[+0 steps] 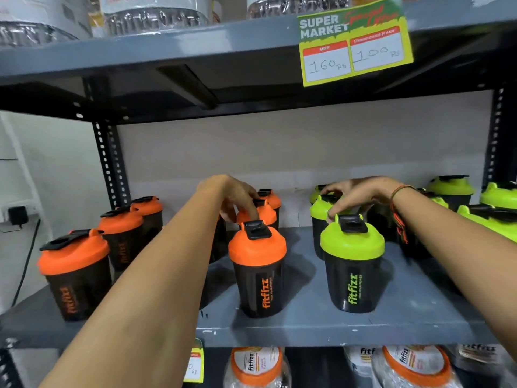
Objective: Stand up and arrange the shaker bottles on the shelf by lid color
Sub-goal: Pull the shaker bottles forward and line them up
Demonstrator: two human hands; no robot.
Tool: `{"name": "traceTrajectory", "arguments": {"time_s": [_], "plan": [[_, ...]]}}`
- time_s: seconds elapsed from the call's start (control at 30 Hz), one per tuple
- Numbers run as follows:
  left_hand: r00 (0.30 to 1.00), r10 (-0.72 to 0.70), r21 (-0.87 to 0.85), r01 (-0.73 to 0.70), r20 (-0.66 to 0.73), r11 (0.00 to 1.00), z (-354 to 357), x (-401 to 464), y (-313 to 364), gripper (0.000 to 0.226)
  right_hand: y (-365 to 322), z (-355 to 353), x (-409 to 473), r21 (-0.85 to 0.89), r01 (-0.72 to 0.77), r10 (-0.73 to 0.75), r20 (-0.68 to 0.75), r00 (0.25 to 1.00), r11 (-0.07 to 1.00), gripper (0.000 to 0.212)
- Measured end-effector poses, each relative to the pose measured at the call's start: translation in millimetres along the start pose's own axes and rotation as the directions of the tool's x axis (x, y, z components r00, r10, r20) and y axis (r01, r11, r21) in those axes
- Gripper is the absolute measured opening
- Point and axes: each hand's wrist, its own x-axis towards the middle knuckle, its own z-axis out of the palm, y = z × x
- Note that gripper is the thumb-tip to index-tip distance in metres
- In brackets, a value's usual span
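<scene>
Black shaker bottles stand upright on the grey shelf [305,327]. Orange-lidded ones are on the left half, among them the front bottle [257,275] and a row at the far left [75,270]. Green-lidded ones are on the right, with one in front [352,275] and several at the far right [450,189]. My left hand [237,197] curls over the lid of the orange-lidded bottle [265,215] behind the front one. My right hand [358,196] closes on the lid of the green-lidded bottle [320,212] behind the front green one.
A yellow price tag [355,43] hangs from the upper shelf, which carries clear jars [156,21]. Orange-lidded jars [257,365] fill the shelf below. Perforated black posts [109,163] frame the bay. A gap of bare shelf runs between the orange and green groups.
</scene>
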Motion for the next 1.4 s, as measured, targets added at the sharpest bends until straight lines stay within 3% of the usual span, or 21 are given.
{"name": "traceTrajectory", "arguments": {"time_s": [0.23,0.6,0.73,0.83,0.97,1.13,1.2,1.3,1.4], "plan": [[0.993,0.046,0.062,-0.039,-0.113,0.997,8,-2,4,0.093,0,-7,-1,0.0,-0.071,0.071,-0.004,0.997,0.997,0.076],[0.99,0.069,0.067,-0.061,-0.123,0.996,9,0,3,0.097,7,-8,2,0.014,-0.153,0.153,-0.002,0.988,0.988,0.068],[0.99,0.074,0.04,-0.069,-0.121,0.997,7,-2,-2,0.1,5,-10,0,-0.034,-0.159,0.159,0.001,0.987,0.987,0.083],[0.973,0.113,-0.034,-0.122,-0.199,0.992,3,-9,-9,0.1,4,-16,-8,-0.082,-0.104,0.097,-0.085,0.992,0.991,0.099],[0.907,0.141,-0.05,-0.174,-0.396,0.983,-3,-31,-12,0.088,-4,-17,-30,0.035,0.012,0.0,-0.319,0.948,0.999,0.087],[0.717,0.162,-0.111,-0.318,-0.678,0.941,1,-71,-18,0.059,-20,-10,-68,0.212,0.191,-0.017,-0.624,0.781,0.959,0.056],[0.66,0.12,-0.243,-0.431,-0.742,0.869,9,-85,-20,0.059,-26,-5,-86,0.277,0.24,0.005,-0.664,0.748,0.931,0.052],[0.584,-0.01,-0.445,-0.607,-0.812,0.658,37,-106,-16,0.058,-30,14,-109,0.336,0.328,-0.001,-0.697,0.717,0.883,0.054],[0.5,-0.07,-0.453,-0.704,-0.863,0.546,85,-125,-13,0.064,-28,48,-129,0.452,0.361,0.093,-0.719,0.689,0.816,0.05]]}}
